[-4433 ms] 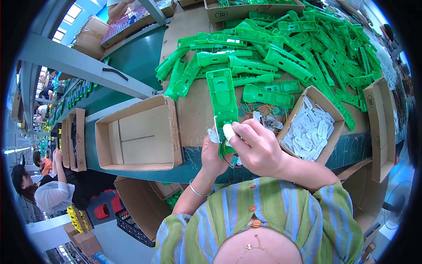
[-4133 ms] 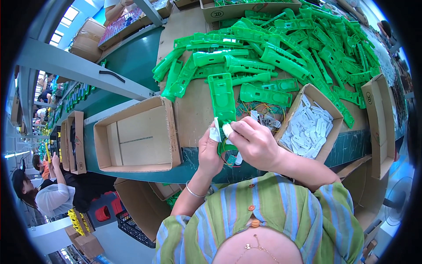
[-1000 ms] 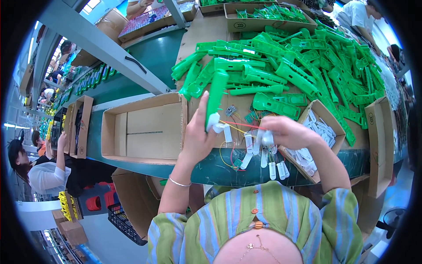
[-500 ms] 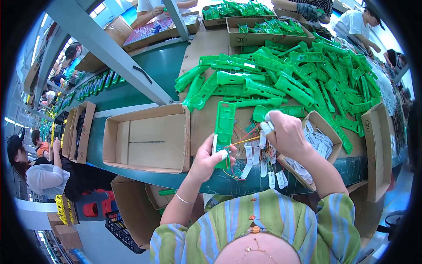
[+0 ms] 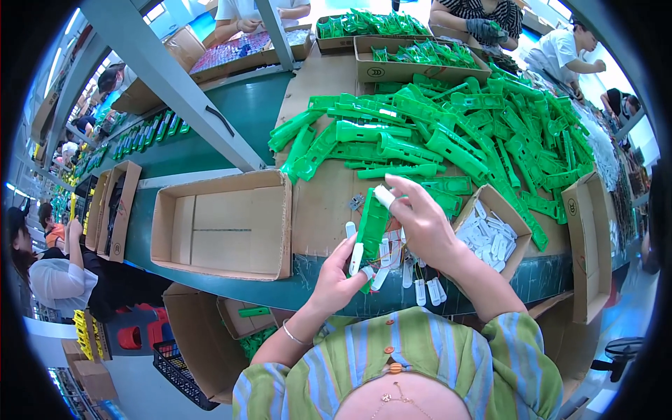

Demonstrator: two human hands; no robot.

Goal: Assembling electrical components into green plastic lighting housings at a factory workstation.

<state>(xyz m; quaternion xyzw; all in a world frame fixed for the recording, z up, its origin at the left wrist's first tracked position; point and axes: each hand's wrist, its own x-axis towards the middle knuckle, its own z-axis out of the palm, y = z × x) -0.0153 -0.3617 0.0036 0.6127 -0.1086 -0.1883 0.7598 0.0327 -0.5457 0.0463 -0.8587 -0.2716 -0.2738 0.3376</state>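
Observation:
My left hand (image 5: 337, 276) grips the lower end of a flat green plastic housing (image 5: 372, 224), held upright above the table's front edge. My right hand (image 5: 422, 220) pinches a small white cylindrical part (image 5: 383, 196) at the housing's top. Several small white pieces on thin wires (image 5: 413, 276) dangle below my hands. A large pile of the same green housings (image 5: 448, 133) covers the table just beyond.
An empty open cardboard box (image 5: 224, 224) sits to the left. A small box of white parts (image 5: 490, 231) lies to the right, with another carton (image 5: 588, 245) further right. A green conveyor (image 5: 210, 140) runs at the left. Other people work at the far end and at the left.
The housing has gone from resting on the table to being held upright near my body. My right hand moved up to its top with a white part, and the wired pieces now hang below.

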